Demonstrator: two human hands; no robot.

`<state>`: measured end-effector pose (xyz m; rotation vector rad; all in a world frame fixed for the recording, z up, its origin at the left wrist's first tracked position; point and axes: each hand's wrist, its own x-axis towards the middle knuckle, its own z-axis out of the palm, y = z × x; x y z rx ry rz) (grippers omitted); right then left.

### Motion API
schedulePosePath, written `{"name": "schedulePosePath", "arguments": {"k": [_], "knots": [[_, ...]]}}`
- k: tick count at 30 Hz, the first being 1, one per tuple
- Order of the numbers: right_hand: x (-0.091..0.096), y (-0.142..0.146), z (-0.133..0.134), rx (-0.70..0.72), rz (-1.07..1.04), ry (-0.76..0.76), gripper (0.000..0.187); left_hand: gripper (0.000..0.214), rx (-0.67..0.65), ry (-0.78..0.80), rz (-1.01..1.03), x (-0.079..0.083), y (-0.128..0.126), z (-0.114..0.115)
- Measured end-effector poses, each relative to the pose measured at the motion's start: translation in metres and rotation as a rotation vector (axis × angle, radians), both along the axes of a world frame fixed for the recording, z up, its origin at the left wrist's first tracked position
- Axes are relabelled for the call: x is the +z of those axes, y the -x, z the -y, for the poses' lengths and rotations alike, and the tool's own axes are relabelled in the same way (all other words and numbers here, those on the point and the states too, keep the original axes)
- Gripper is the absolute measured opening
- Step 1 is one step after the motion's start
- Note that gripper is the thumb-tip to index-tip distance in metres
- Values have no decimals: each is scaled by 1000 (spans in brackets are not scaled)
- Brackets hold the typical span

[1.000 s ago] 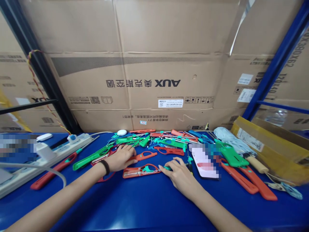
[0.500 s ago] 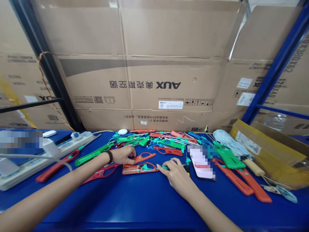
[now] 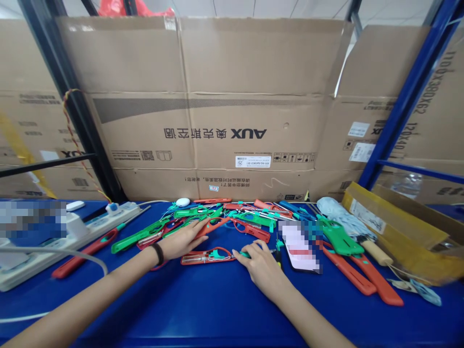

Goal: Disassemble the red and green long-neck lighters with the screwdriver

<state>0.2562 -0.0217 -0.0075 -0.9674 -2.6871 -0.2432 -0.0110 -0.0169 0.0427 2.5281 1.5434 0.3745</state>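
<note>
I see 1 open orange-red casing on the blue table, w/ 1 clear tube & 1 green piece inside. L hand pinches 1 orange shell just behind; R hand curls over 1 green thing near casing's R end, pinched or not I can't tell. Farther R: 1 phone, 2 long orange casings.

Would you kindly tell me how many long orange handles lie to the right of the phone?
2: one orange handle nearer the phone, a second handle just right of it. Others may be hidden under the green handle.
</note>
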Motion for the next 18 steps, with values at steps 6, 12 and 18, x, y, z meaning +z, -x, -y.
{"name": "schedulePosePath", "arguments": {"k": [6,12,18], "knots": [[-2,-1,0,-2,-19,-32,41,34,-68,5,115,1,3,33],[2,0,3,9,-17,-30,40,27,-48,23,242,-12,-5,52],[6,-1,5,7,-9,-24,38,32,34,67,288,-23,-3,46]]}}
